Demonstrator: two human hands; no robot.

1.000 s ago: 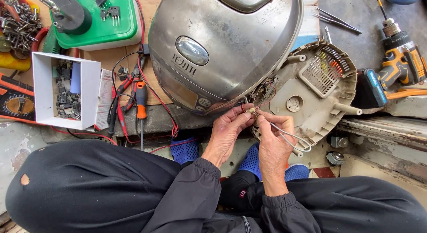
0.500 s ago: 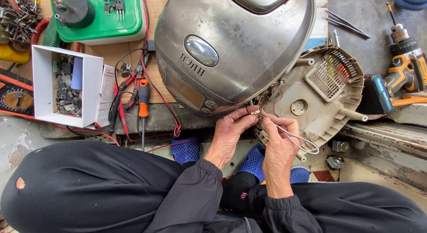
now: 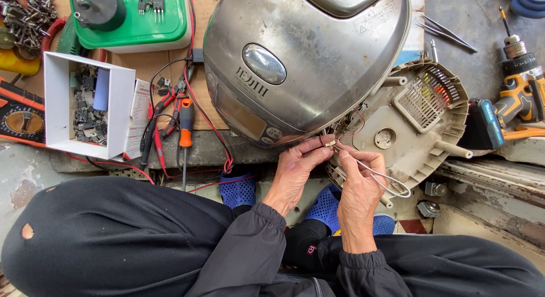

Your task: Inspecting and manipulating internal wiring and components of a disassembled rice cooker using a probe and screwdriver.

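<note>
White wires [image 3: 372,171] were pinched by the right hand [image 3: 357,186]; the left hand [image 3: 298,169] gripped their small connector [image 3: 328,142] beside the steel rice cooker [image 3: 306,59].

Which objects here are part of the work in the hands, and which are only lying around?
In use: left hand, right hand, small connector, white wire, silver cooker, beige base plate.

Lying about: orange screwdriver, white parts box, cordless drill, tweezers.

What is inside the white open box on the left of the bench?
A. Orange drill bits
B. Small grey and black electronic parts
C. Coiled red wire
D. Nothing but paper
B: the white box holds a heap of small grey and black parts, with a pale blue piece lying among them.
</note>
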